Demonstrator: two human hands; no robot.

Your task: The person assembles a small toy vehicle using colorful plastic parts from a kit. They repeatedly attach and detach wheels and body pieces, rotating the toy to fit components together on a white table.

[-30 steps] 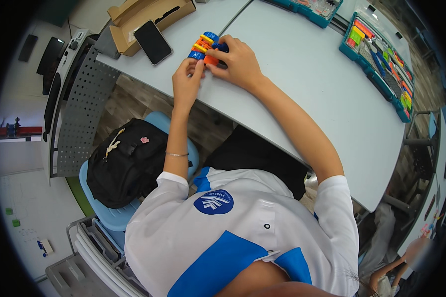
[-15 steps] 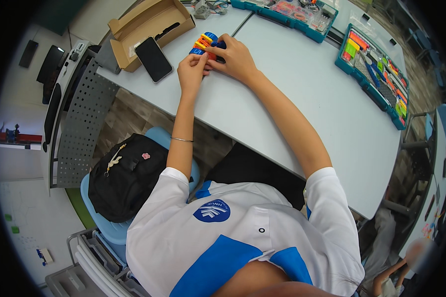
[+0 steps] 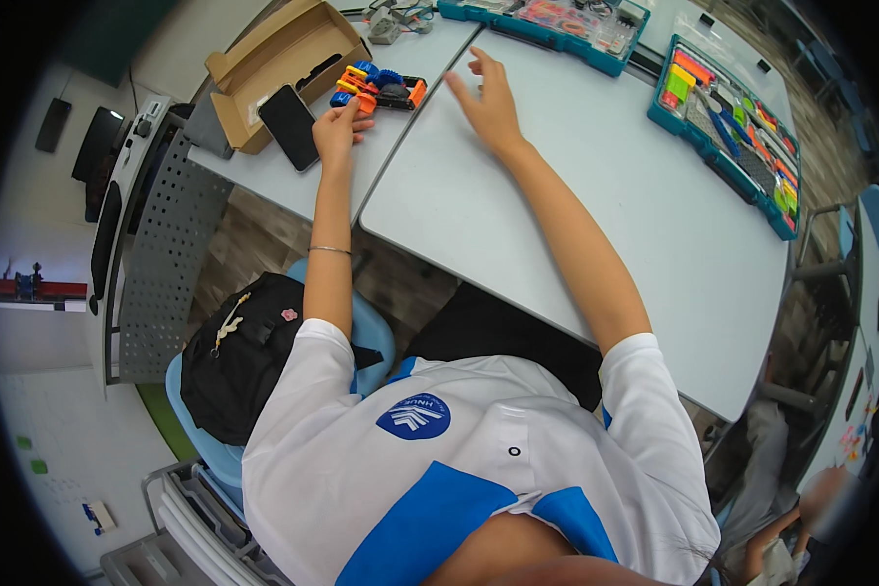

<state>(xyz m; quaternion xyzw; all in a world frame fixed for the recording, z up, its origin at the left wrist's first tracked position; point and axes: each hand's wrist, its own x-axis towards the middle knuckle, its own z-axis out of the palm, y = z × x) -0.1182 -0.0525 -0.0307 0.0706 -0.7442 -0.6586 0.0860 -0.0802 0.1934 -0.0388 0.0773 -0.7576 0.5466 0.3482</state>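
A small building-block model [image 3: 397,91] in orange, blue, yellow and black, with blue toothed wheels, lies near the table's far left. My left hand [image 3: 336,137] pinches an orange part at the model's near left end. Its fingertips are partly hidden behind that part. To the right of the model, my right hand [image 3: 492,109] is above the table with its fingers apart and nothing in them. A black phone [image 3: 289,128] lies just left of my left hand, against an open cardboard box [image 3: 246,101].
Two teal cases of parts lie at the back, one centre [image 3: 557,37] and one right [image 3: 670,115]. A grey block with wires [image 3: 385,29] sits behind the model. A seam [image 3: 400,146] divides the white tabletops. A black backpack [image 3: 244,356] rests on a blue chair.
My right hand has let go of the model and moved right, its fingers spreading. My left hand has shifted left with the model, which now shows more fully.
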